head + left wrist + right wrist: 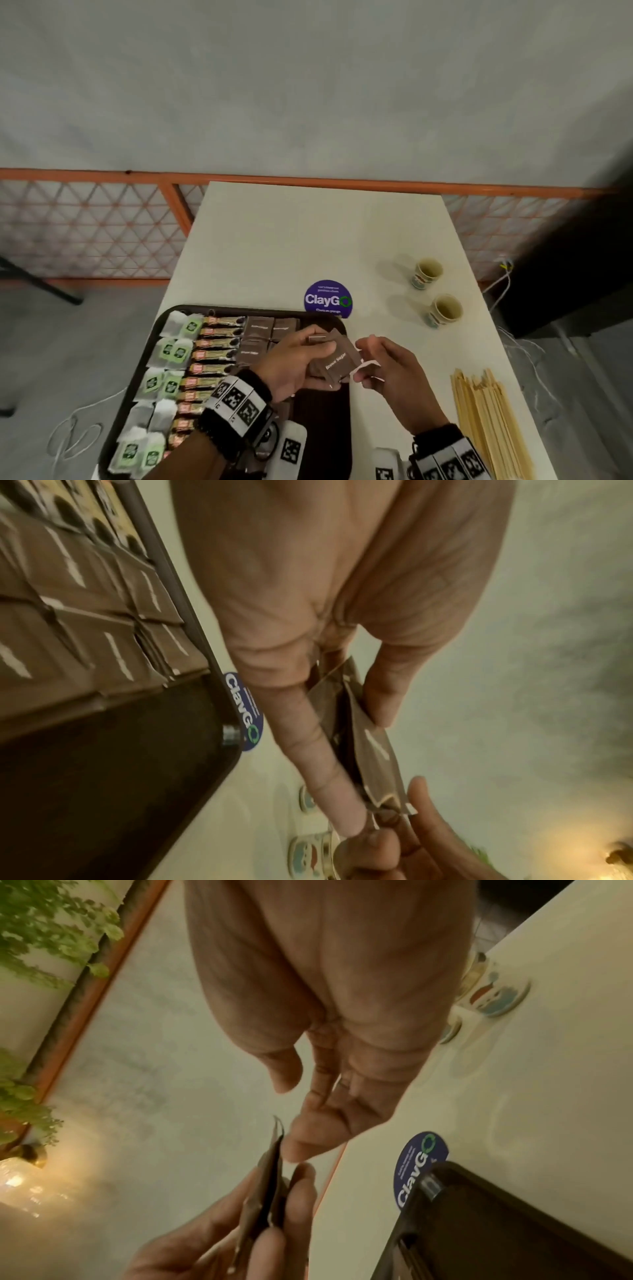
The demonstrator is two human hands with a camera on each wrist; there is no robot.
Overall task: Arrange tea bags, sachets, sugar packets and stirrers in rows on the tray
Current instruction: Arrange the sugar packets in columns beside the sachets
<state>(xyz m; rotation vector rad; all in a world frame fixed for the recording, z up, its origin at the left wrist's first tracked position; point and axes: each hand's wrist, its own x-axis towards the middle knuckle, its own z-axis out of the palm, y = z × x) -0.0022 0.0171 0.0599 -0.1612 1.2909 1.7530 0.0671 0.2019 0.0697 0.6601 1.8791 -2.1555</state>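
My left hand grips a small stack of brown sugar packets above the right part of the dark tray. In the left wrist view the packets sit pinched between its thumb and fingers. My right hand meets the stack's right end; in the right wrist view its fingertip touches the packets' edge with the thumb held apart. On the tray lie columns of tea bags, sachets and brown sugar packets. Wooden stirrers lie on the table at right.
Two paper cups stand on the white table to the right. A round blue ClayGo sticker sits just behind the tray. An orange mesh fence runs behind the table. Cables lie on the floor.
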